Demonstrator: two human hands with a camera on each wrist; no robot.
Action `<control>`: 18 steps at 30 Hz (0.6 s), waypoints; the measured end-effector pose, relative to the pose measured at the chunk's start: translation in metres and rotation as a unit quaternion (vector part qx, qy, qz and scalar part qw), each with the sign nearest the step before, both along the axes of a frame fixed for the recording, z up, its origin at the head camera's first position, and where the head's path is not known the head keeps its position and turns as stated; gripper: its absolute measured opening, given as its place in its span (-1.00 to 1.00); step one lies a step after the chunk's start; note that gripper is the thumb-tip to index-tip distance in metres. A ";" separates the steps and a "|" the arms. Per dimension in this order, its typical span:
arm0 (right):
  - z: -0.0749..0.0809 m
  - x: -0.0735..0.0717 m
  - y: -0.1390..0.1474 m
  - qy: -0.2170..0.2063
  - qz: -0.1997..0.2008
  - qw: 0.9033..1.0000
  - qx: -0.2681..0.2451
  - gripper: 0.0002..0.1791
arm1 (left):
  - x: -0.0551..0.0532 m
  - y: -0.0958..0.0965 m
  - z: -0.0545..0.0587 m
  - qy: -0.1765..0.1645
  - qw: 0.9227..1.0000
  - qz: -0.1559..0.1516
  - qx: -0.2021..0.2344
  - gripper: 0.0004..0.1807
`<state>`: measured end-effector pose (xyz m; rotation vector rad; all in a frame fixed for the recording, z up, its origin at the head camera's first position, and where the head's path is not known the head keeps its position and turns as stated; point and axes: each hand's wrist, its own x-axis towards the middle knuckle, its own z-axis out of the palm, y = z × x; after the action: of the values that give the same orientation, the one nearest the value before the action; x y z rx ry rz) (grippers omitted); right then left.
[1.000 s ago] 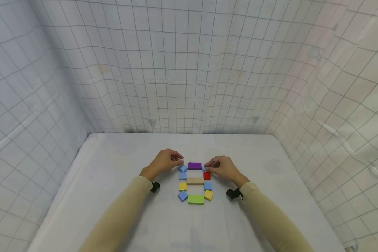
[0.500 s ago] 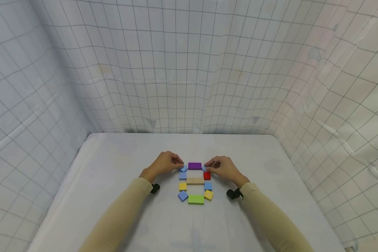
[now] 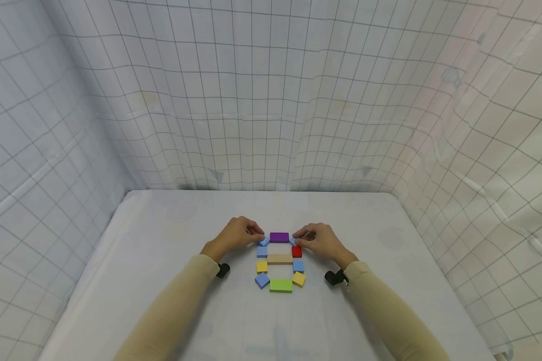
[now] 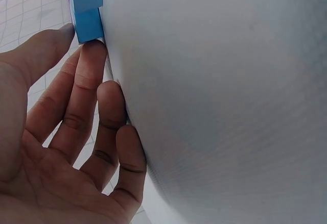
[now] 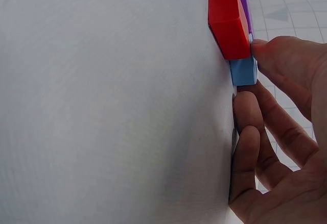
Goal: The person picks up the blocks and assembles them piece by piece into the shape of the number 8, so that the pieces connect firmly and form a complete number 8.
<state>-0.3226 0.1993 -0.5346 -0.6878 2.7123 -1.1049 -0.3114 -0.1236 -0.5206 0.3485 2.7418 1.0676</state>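
Note:
My left hand pinches a light blue block at the far left corner of a ring of coloured blocks. In the left wrist view, its thumb is at one side of this blue block and a fingertip at its end. Across the ring, my right hand pinches another light blue block, partly hidden by the fingers. That blue block shows just beyond a red block in the right wrist view. A purple block lies between the two hands.
A tan block crosses the ring's middle, and a green block closes its near side. Several blue and yellow blocks, including a yellow block, form the sides. Grid-patterned curtains surround the white table.
My left hand has lowered onto the far left blue block and taken hold of it; that block has turned and shifted slightly right. The right hand has stayed in place.

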 end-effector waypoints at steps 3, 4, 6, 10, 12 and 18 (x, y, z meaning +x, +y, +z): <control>0.000 -0.001 0.001 -0.003 -0.003 1.000 -0.001 -0.79 | -0.001 0.000 -0.001 0.004 1.000 -0.001 0.000 -0.79; 0.000 -0.002 0.001 -0.005 -0.004 1.000 -0.001 -0.78 | -0.001 0.000 -0.001 0.005 1.000 -0.002 0.000 -0.79; -0.001 -0.003 0.001 -0.007 -0.005 1.000 -0.002 -0.78 | -0.002 -0.002 -0.002 0.008 1.000 -0.007 0.003 -0.78; 0.000 -0.003 0.000 -0.010 -0.006 1.000 -0.001 -0.75 | -0.008 -0.007 -0.010 0.013 1.000 -0.018 0.008 -0.74; 0.001 -0.004 -0.001 -0.009 -0.006 1.000 0.000 -0.75 | -0.016 -0.012 -0.020 0.021 0.999 -0.025 0.006 -0.70; -0.003 -0.006 0.002 -0.003 -0.006 1.000 0.001 -0.74 | -0.025 -0.018 -0.037 0.031 0.999 -0.026 0.002 -0.66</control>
<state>-0.3284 0.2008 -0.5378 -0.6672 2.7163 -1.1038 -0.3363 -0.1418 -0.5574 0.4583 2.7692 1.0664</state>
